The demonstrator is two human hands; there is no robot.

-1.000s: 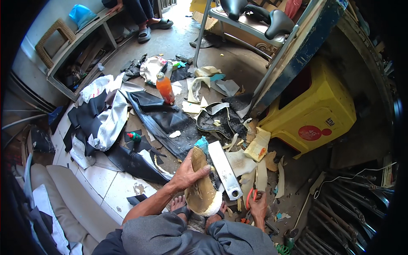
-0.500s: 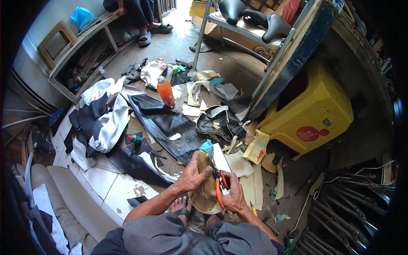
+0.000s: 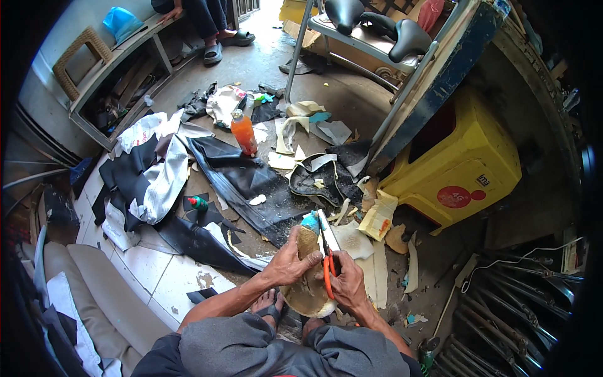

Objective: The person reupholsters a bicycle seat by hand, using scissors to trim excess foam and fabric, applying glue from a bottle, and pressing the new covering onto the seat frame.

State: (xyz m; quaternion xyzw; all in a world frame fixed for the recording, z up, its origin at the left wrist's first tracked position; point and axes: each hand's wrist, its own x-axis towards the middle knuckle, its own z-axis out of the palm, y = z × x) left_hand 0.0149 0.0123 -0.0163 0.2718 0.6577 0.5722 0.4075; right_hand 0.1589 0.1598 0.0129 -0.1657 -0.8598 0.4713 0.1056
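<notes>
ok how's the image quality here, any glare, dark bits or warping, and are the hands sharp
In the head view, daylight burns out white at the doorway; in the head view, deep shadow fills the opening of the yellow stool, and fisheye bending ends in a black rim; in the head view, left hand, right hand and orange-handled scissors look fairly sharp.

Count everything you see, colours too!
Scissors: 1, orange handles, lower middle
Curved pad: 1, tan, beside scissors
Bottle: 1, orange, upper middle
Small bottle: 1, green, middle left
Saddles: at least 2, black, top right
Chair: 1, grey, under saddles
Stool: 1, yellow, right
Bag: 1, blue, top left
Scraps: many, black and pale, middle
Other person's legs: 2, dark trousers, top
Left hand: 1, bare, holding pad
Right hand: 1, bare, holding scissors
Knees: 2, grey cloth, bottom
</notes>
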